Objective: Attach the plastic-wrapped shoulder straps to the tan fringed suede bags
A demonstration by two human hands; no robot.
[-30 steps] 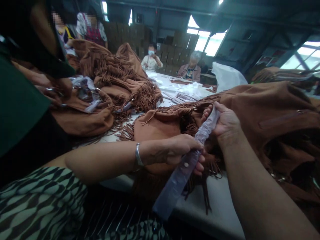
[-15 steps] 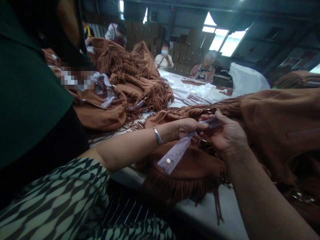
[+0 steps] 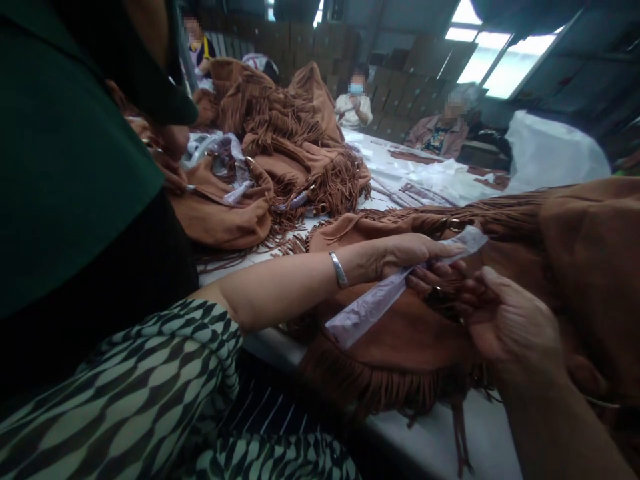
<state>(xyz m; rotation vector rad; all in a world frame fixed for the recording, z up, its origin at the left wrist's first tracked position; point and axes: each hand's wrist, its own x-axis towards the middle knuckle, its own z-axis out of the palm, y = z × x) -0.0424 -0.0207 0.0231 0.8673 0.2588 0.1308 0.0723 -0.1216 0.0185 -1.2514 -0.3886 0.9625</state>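
1. Left hand: the fingers are pinched on a clear plastic sleeve, gripping it near its far end. The sleeve's loose length trails down and to the near left, lying across the fringed brown bag.
2. Right hand: the fingers are spread and lightly curled, the fingertips resting at the bag's top opening just below the sleeve's far end. Whether they hold a ring or strap there cannot be told; the spot is dark and partly covered.
3. Sleeve position: it lies between the two hands, over the middle of the bag, its far tip pointing at the fringe and metal ring on the bag's far edge.
4. Progress, as judged: the sleeve appears flat and mostly empty, so covering of the bag's hardware or strap looks begun but not finished. The bag lies unwrapped on the white table.
5. Surroundings: a second brown bag, handled by a person in a dark green top, lies to the left with plastic wrapping in it. A heap of fringed bags is piled beyond. More brown material lies to the right. Seated workers occupy the far end of the table.
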